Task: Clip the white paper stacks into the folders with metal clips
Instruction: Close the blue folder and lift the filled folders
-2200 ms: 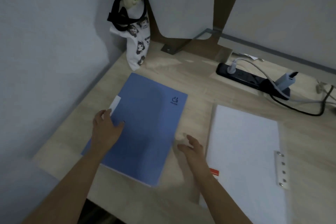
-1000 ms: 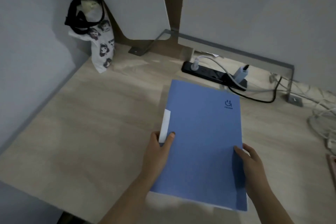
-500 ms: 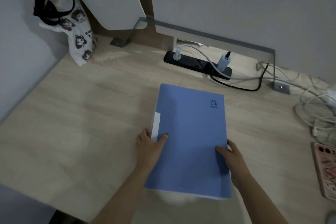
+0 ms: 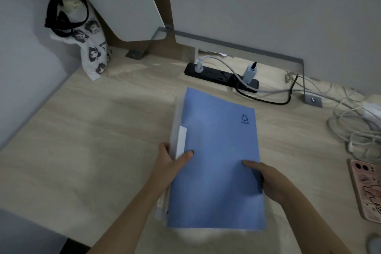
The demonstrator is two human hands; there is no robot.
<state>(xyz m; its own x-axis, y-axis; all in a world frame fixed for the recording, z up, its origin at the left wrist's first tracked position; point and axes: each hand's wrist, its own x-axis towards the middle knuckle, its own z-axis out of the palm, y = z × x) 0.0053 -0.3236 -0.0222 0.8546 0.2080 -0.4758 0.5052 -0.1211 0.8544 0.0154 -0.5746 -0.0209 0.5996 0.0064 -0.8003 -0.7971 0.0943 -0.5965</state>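
Here a pale wood-grain desk (image 4: 86, 130) runs into a corner of grey walls and white panels. At the back stand a printed cloth bag (image 4: 90, 51) and a black power strip (image 4: 221, 76); loose white cables (image 4: 358, 128) and a pink-cased phone (image 4: 367, 189) lie to the right. The closed blue folder (image 4: 216, 161) sits mid-desk, nothing blocking it. The left hand (image 4: 171, 167) pinches its spine edge, thumb on the cover by a white label (image 4: 181, 142), fingers curled beneath. The right hand (image 4: 268, 179) grips the right edge, thumb on top. Against half a second ago, the spine side is lifted, showing white sheets.
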